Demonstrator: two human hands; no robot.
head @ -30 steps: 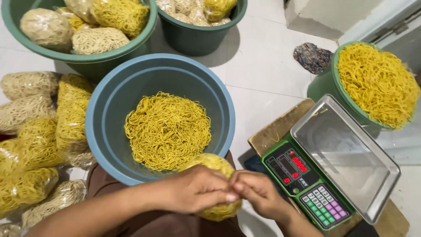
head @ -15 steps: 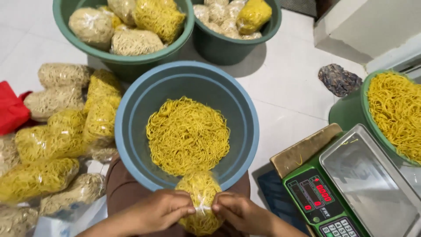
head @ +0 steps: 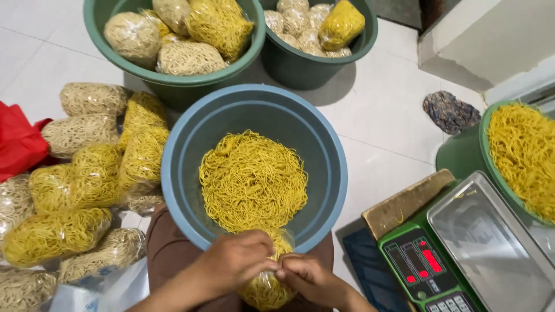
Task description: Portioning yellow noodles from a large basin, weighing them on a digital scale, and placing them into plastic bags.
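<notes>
A clear plastic bag of yellow noodles (head: 267, 289) rests on my lap at the bottom centre. My left hand (head: 236, 261) and my right hand (head: 307, 275) both pinch its top, fingers closed and meeting at the bag's neck. Just beyond them stands a blue-grey basin (head: 179, 144) holding a mound of loose yellow noodles (head: 253, 179).
Several filled noodle bags (head: 87, 179) lie piled on the floor at left beside a red bag (head: 20, 141). Two green basins (head: 121, 63) (head: 300, 66) of bagged noodles stand at the back. A green digital scale (head: 462, 248) and a green basin of noodles (head: 520, 156) are at right.
The view has shifted, so the basin and scale sit further right in frame. My hands stay on the bag's top, now pressed closer together at its neck.
</notes>
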